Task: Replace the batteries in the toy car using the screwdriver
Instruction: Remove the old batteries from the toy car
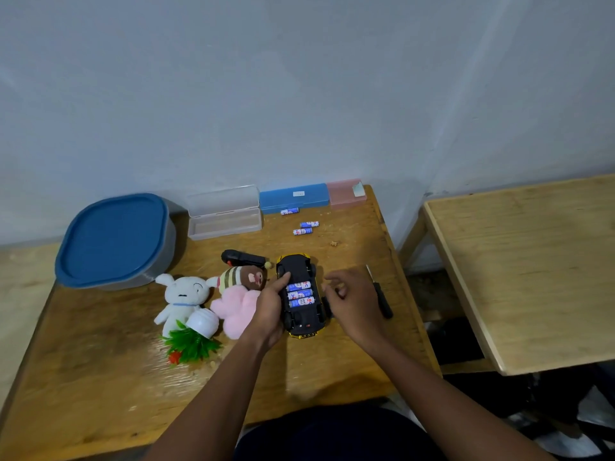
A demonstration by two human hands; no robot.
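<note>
The yellow and black toy car (301, 322) lies upside down in the middle of the wooden table (100, 377). Its battery bay is uncovered and holds three blue batteries (299, 294) side by side. My left hand (271, 307) grips the car's left side, with the index finger pressing on the underside just above the batteries. My right hand (349, 301) hovers at the car's right side, fingers loosely curled, and I cannot tell whether it holds anything. The black-handled screwdriver (379, 294) lies on the table right of that hand. Three loose blue batteries (304, 227) lie farther back.
Plush toys (213, 294), a tipped plastic plant in a white pot (196, 337) and a black object (243, 258) crowd the car's left. A blue-lidded tub (114, 241), a clear open case (224, 214), a blue case (294, 197) and a pink case (346, 193) line the back. A second table (525, 267) stands right.
</note>
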